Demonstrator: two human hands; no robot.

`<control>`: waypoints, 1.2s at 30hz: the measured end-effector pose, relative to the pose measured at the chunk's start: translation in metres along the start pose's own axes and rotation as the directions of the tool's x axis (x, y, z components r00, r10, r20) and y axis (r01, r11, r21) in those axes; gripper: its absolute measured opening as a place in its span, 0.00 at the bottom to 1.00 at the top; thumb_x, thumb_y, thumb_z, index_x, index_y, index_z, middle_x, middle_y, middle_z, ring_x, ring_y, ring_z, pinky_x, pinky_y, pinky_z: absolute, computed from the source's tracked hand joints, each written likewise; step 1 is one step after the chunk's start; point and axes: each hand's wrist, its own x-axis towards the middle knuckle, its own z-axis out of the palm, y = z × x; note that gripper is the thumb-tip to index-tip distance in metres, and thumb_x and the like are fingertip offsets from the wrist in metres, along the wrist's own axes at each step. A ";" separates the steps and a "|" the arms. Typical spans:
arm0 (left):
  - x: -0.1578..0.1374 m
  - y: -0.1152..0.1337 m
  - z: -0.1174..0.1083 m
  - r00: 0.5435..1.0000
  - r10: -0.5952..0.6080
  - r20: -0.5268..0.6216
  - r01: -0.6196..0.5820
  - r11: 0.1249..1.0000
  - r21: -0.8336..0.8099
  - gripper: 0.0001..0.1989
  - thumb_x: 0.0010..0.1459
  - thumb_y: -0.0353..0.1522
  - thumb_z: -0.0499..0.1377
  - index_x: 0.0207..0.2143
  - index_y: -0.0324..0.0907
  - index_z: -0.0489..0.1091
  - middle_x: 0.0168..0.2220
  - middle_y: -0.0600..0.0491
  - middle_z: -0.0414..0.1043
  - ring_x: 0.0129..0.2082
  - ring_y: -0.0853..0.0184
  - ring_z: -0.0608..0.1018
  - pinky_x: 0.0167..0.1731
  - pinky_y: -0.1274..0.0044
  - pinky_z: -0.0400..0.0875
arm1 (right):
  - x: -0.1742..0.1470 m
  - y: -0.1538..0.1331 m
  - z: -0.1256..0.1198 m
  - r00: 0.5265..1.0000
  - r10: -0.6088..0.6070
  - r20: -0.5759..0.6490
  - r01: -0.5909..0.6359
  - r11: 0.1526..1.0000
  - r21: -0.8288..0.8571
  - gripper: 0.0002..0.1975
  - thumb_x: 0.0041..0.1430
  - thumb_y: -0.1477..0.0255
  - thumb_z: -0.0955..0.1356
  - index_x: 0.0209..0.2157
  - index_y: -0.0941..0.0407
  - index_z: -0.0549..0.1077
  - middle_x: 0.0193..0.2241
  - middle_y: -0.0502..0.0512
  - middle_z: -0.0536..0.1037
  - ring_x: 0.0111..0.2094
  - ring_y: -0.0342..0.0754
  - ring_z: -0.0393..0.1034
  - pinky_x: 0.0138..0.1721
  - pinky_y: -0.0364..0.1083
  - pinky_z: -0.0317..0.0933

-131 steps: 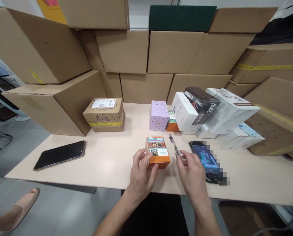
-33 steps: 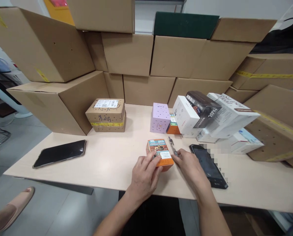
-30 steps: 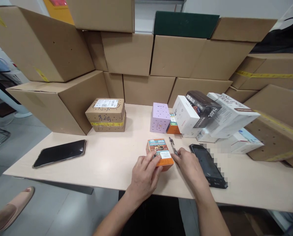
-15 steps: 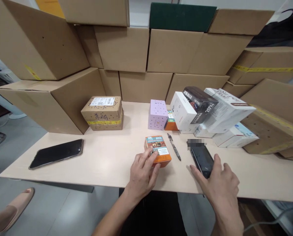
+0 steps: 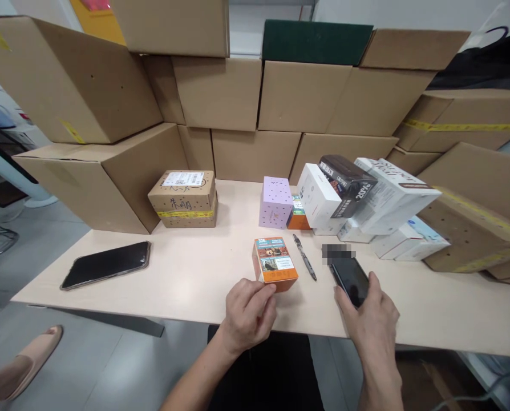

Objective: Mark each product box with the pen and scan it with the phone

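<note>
One left hand point(image 5: 250, 317) curled by orange box point(image 5: 275, 264), fingers' hold unclear; right hand point(image 5: 371, 319) around device point(image 5: 354, 281).

Pen point(image 5: 305, 257) between box point(image 5: 277, 260) and device point(image 5: 351, 278)

Soft bright light, faint sheen on tabletop point(image 5: 186, 279)

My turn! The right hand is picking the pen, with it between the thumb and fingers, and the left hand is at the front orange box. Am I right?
Not the pen: the head view shows the right hand with the black device between its thumb and fingers. The left hand is indeed at the front orange box.
</note>
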 end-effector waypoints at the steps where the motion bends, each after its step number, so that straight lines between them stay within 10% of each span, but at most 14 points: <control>1: 0.000 0.000 0.000 1.000 -0.011 0.003 0.011 1.000 0.000 0.18 0.57 0.23 0.57 0.50 0.40 0.69 0.34 0.47 0.74 0.30 0.65 0.73 0.28 0.74 0.71 | -0.001 0.000 0.000 1.000 -0.010 -0.020 0.010 0.999 0.035 0.45 0.56 0.49 0.63 0.65 0.69 0.59 0.49 0.78 0.70 0.51 0.71 0.64 0.53 0.66 0.57; 11: -0.001 0.000 0.003 0.992 -0.126 -0.010 0.126 0.992 0.025 0.20 0.60 0.26 0.58 0.55 0.43 0.67 0.46 0.43 0.68 0.42 0.62 0.75 0.37 0.72 0.76 | -0.045 -0.062 -0.031 0.987 -0.105 -0.122 0.148 0.893 0.426 0.43 0.57 0.51 0.68 0.67 0.57 0.55 0.60 0.71 0.66 0.59 0.65 0.63 0.55 0.64 0.60; 19: 0.004 -0.004 0.000 0.992 -0.098 0.073 0.098 0.995 0.008 0.27 0.63 0.27 0.54 0.64 0.39 0.56 0.53 0.40 0.73 0.52 0.57 0.74 0.51 0.60 0.70 | -0.064 -0.100 -0.017 0.904 -0.348 -0.248 0.422 0.815 0.397 0.41 0.60 0.57 0.69 0.69 0.55 0.51 0.57 0.71 0.66 0.58 0.63 0.62 0.54 0.63 0.63; 36: 0.001 -0.008 0.004 0.974 -0.214 0.078 0.220 0.973 -0.073 0.27 0.65 0.29 0.54 0.65 0.41 0.56 0.54 0.40 0.72 0.53 0.56 0.72 0.52 0.59 0.69 | -0.067 -0.108 -0.008 0.885 -0.390 -0.255 0.459 0.822 0.337 0.41 0.62 0.55 0.67 0.68 0.59 0.52 0.55 0.74 0.66 0.55 0.65 0.63 0.51 0.64 0.63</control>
